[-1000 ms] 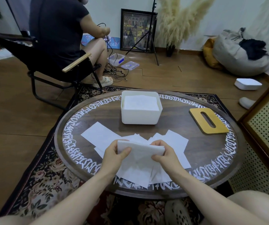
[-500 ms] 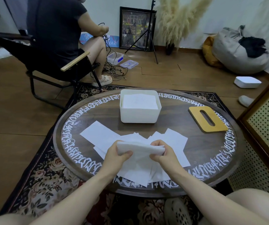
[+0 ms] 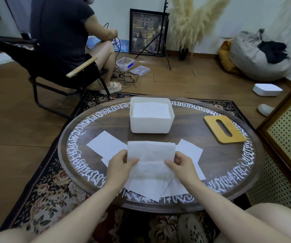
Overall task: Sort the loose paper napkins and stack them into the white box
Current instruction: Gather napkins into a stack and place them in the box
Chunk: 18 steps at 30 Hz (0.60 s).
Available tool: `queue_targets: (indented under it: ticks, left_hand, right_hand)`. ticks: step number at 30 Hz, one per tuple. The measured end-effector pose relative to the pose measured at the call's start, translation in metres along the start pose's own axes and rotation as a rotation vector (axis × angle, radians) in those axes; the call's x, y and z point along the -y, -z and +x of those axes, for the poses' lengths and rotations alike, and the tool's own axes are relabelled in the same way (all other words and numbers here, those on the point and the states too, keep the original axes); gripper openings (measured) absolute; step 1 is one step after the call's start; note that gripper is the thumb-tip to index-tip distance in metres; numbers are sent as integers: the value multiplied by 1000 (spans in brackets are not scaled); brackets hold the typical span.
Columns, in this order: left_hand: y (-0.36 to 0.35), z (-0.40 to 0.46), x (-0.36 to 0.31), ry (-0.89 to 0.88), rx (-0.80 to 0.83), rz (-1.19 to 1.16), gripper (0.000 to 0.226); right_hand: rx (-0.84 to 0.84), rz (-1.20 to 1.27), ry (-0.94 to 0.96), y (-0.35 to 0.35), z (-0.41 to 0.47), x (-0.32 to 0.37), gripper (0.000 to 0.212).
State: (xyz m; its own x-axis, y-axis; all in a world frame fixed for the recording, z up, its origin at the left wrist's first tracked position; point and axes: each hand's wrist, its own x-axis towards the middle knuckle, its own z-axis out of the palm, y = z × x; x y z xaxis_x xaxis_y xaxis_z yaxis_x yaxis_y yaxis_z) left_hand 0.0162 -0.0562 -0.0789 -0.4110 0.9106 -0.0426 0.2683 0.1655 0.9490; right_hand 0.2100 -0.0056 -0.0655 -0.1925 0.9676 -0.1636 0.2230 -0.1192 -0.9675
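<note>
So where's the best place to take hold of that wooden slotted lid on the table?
The wooden lid lies flat near the table's right edge. Judging by that, pinch its near long edge from the right, or hook a finger through the open slot, since flat faces offer no grip.

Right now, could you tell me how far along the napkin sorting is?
Partly done. The white box already holds a stack of napkins nearly up to its rim. In hand: the left hand and right hand hold a gathered bundle of napkins above the table. Left: several loose napkins still lie spread on the table under and beside the hands, and the wooden lid lies aside.
</note>
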Motion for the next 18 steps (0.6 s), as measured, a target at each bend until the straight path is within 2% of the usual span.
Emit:
queue_targets:
  ticks: [2,5,11,18]
  left_hand:
    - [-1,2,-6,5,-40,-27,15]
    - [-1,3,-15,-3,-73,-62,16]
    - [7,14,-42,-15,-58,-114,13]
    - [7,53,-65,56,-158,-102,9]
  right_hand:
    - [-32,61,-9,0,-1,7,11]
    - [-35,128,-27,1,-2,17,13]
    - [-38,87,-13,7,10,44,17]
    - [-123,8,30,10,42,70,14]
